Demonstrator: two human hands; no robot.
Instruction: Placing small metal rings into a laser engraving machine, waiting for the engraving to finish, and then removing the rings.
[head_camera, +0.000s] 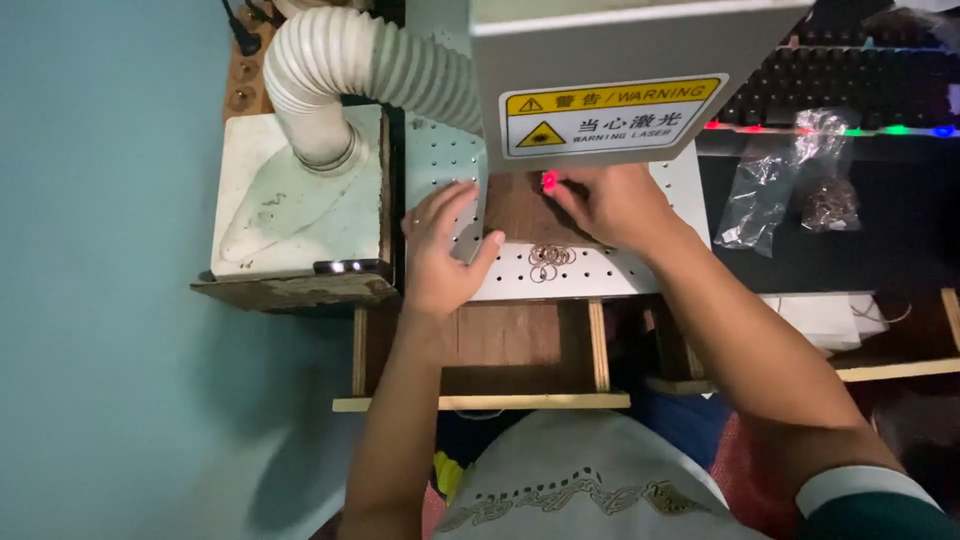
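Note:
My left hand (441, 250) rests on the perforated white work plate (600, 272), fingers spread, thumb touching the edge of a brown wooden block (515, 205). My right hand (612, 203) lies on the same block under the grey machine head (620, 70), fingertips pinched at a small spot lit red (549, 180); what they pinch is too small to tell. A small pile of thin metal rings (550, 260) sits on the plate just in front of the block.
A white ribbed hose (350, 60) runs to a white box (290, 190) at the left. Clear plastic bags (790, 180) holding small metal parts lie at the right, before a keyboard (850, 80) with coloured lights. A wooden frame (480, 400) lies below the plate.

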